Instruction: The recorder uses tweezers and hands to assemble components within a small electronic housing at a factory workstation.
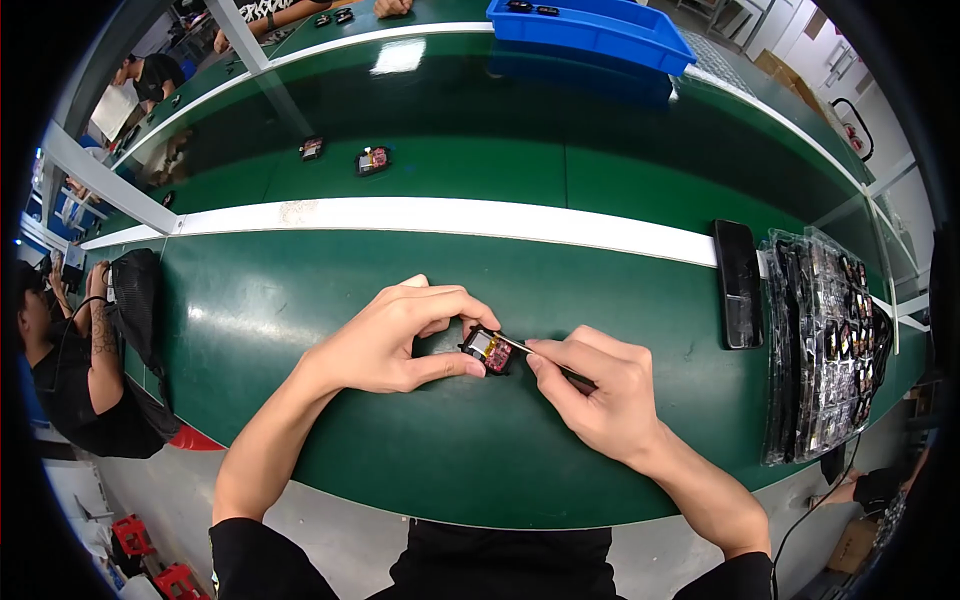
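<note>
Over the green workbench, my left hand (413, 335) is closed on a small black electronic device (487, 349), thumb and fingers pinching its left side. The device's open casing shows a silver-grey block and a reddish circuit board. My right hand (598, 392) is closed round slim dark tweezers (516, 344), held like a pen. Their metal tip reaches the upper right edge of the device and seems to touch it. Part of the tweezers is hidden behind my fingers.
A black phone (737, 285) lies to the right, beside stacked clear plastic trays (815, 345) of small parts. Beyond the white rail (450, 214), two similar devices (372, 160) lie on a green surface. A blue bin (590, 35) stands at the back. Another person (85, 370) sits at left.
</note>
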